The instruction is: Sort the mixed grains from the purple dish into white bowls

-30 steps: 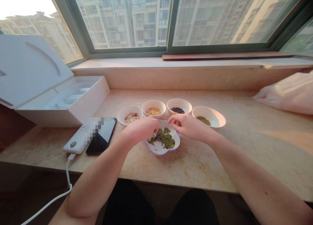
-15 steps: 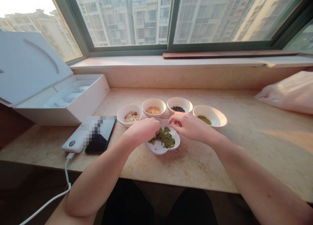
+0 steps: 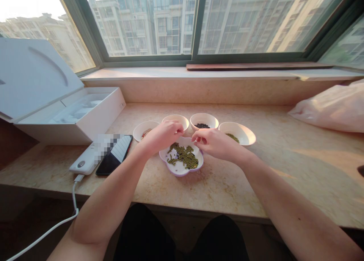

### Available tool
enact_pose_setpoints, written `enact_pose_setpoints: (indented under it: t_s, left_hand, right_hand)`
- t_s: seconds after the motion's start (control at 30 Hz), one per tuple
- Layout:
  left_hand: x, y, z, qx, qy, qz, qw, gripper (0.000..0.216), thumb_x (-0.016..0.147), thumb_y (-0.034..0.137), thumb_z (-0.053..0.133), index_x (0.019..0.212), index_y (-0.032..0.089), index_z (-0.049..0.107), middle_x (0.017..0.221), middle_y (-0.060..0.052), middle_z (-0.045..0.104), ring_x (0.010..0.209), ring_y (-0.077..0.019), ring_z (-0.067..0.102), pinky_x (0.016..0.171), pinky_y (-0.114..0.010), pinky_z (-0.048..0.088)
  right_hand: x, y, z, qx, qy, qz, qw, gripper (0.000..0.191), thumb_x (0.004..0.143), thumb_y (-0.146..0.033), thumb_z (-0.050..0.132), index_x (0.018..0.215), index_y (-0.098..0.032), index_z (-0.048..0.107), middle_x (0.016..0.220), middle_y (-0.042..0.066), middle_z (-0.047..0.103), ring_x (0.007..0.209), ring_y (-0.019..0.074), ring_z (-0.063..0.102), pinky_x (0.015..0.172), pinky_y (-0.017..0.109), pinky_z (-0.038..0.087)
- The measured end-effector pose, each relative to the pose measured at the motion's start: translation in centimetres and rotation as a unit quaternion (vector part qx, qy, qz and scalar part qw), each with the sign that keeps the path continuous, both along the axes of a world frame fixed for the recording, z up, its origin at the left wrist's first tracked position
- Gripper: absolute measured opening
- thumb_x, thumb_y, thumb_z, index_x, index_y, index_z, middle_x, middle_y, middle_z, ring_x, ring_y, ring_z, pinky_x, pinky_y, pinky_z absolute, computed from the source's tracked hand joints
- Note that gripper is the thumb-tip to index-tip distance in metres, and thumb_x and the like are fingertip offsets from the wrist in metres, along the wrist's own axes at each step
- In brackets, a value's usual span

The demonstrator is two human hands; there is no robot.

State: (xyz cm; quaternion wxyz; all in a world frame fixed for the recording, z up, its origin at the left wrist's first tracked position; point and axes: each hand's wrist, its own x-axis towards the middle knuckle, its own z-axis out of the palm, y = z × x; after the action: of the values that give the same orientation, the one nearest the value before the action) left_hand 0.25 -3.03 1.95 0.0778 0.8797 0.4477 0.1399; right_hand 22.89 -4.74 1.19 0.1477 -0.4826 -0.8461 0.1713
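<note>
A flower-shaped plate (image 3: 181, 171) with a lilac rim holds green mung beans (image 3: 189, 159) spread in loose clusters. My left hand (image 3: 166, 133) hovers over the plate's far edge, before the second bowl (image 3: 184, 121), its fingers pinched; anything between them is too small to see. Over the plate's right far edge is my right hand (image 3: 212, 141), thumb and fingers curled together, their contents not visible. Behind it stands a bowl of black beans (image 3: 202, 125). To its right a bowl (image 3: 247, 134) contains small green beans. The leftmost bowl (image 3: 138, 131) is partly covered by my left arm.
On the left lie a black phone (image 3: 113, 157) and a white power bank (image 3: 85, 160) with a white cable (image 3: 74, 198). Behind them stands an open white box (image 3: 98, 115). A pale plastic bag (image 3: 330, 105) rests at the right, below the window.
My left hand has lifted from the beans and moved up and left toward the second bowl. My right hand stays near the plate's edge. The view has shifted slightly.
</note>
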Motion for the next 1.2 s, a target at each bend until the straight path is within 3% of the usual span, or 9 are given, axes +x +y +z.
enact_pose_setpoints:
  t_s: [0.1,0.2,0.37,0.47,0.7,0.93,1.2]
  left_hand:
    - [-0.2,1.1,-0.3,0.048,-0.032,0.087,0.995,0.026,0.100,0.019,0.049,0.095,0.018,0.074,0.100,-0.008,0.077,0.090,-0.0201,0.067,0.084,-0.031,0.049]
    - [-0.1,1.7,-1.1,0.050,-0.009,0.127,0.991,0.029,0.100,0.019,0.047,0.089,0.018,0.074,0.092,-0.008,0.077,0.083,-0.0209,0.067,0.081,-0.032,0.048]
    - [0.0,1.9,-1.6,0.054,0.006,0.121,0.991,0.033,0.103,0.022,0.045,0.090,0.017,0.075,0.098,-0.010,0.078,0.083,-0.0214,0.068,0.080,-0.032,0.047]
    - [0.0,2.0,-1.7,0.061,0.001,0.118,0.991,0.031,0.102,0.023,0.046,0.094,0.017,0.076,0.104,-0.011,0.078,0.086,-0.0221,0.069,0.082,-0.032,0.048]
    - [0.2,2.2,-2.0,0.065,-0.004,0.109,0.992,0.033,0.101,0.021,0.045,0.088,0.017,0.075,0.103,-0.010,0.077,0.087,-0.0224,0.069,0.081,-0.032,0.047]
    - [0.5,1.8,-1.9,0.071,-0.004,0.100,0.992,0.032,0.100,0.019,0.046,0.087,0.018,0.075,0.099,-0.011,0.077,0.087,-0.0224,0.069,0.079,-0.032,0.047]
    - [0.3,2.0,-2.1,0.070,-0.021,0.102,0.992,0.031,0.100,0.020,0.046,0.089,0.017,0.075,0.101,-0.010,0.076,0.088,-0.0224,0.069,0.081,-0.032,0.047]
  right_hand:
    - [0.4,-0.2,0.5,-0.014,-0.003,0.054,0.998,0.016,0.088,-0.020,0.067,0.095,-0.024,0.080,0.093,0.002,0.078,0.085,0.0208,0.070,0.074,0.032,0.047]
    - [0.3,-0.4,0.7,-0.047,-0.026,0.102,0.993,0.012,0.081,-0.028,0.078,0.093,-0.026,0.082,0.091,0.003,0.077,0.088,0.0229,0.070,0.076,0.033,0.050]
    - [-1.4,-0.6,0.1,-0.024,-0.098,0.125,0.987,0.033,0.073,-0.033,0.087,0.105,-0.026,0.082,0.104,0.006,0.077,0.100,0.0301,0.070,0.085,0.039,0.052]
    - [-2.7,-0.6,-0.2,-0.016,-0.134,0.118,0.984,0.045,0.074,-0.032,0.085,0.118,-0.024,0.079,0.120,0.009,0.076,0.102,0.0320,0.072,0.080,0.038,0.053]
    - [-3.8,0.0,-1.2,0.016,-0.159,0.121,0.980,0.008,0.091,-0.025,0.071,0.090,-0.019,0.076,0.098,0.011,0.079,0.084,0.0287,0.073,0.071,0.036,0.049]
    - [-4.6,0.3,-2.2,-0.002,-0.088,0.129,0.988,0.023,0.097,-0.021,0.059,0.086,-0.022,0.079,0.100,0.010,0.081,0.090,0.0284,0.072,0.080,0.038,0.050]
    - [-3.9,0.1,-2.0,-0.005,-0.038,0.126,0.991,0.022,0.095,-0.017,0.059,0.084,-0.023,0.077,0.096,0.006,0.080,0.087,0.0255,0.071,0.080,0.037,0.050]
